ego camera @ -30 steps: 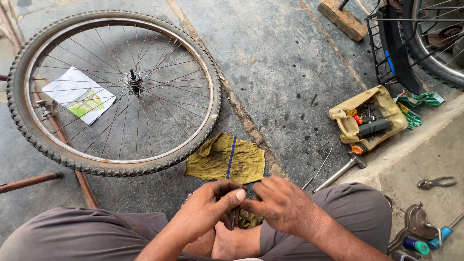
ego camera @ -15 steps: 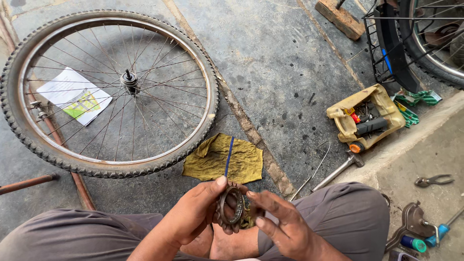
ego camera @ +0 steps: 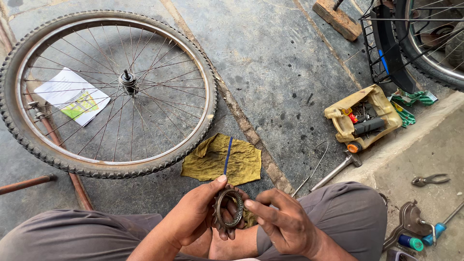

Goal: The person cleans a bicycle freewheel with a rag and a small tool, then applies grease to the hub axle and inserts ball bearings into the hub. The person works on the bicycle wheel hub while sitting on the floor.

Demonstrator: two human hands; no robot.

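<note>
The toothed sprocket ring point(ego camera: 229, 209), rusty and dark, sits low in the head view at about 6 o'clock, between the person's knees and above the floor. The left hand point(ego camera: 193, 217) grips it: the thumb presses on the upper rim, the fingers wrap under and behind, and fingertips show through the open centre. The ring stands nearly upright, its open face turned toward the camera, so its axis runs roughly from the person outward toward 12 o'clock.

The right hand point(ego camera: 282, 222) lies just beside the ring at its 3 o'clock side. It holds nothing visible; the fingers are loosely curled and point toward the ring's rim, close to it, though contact cannot be confirmed. The left hand is therefore the bearing hand and the right the nearer free one.

A yellow rag point(ego camera: 222, 159) lies on the floor directly beyond the ring at 12 o'clock. The bicycle wheel point(ego camera: 108, 92) lies flat at 10 o'clock, well apart. A hammer point(ego camera: 338, 166) and a tray of small tools point(ego camera: 362, 118) lie at 2 o'clock.
</note>
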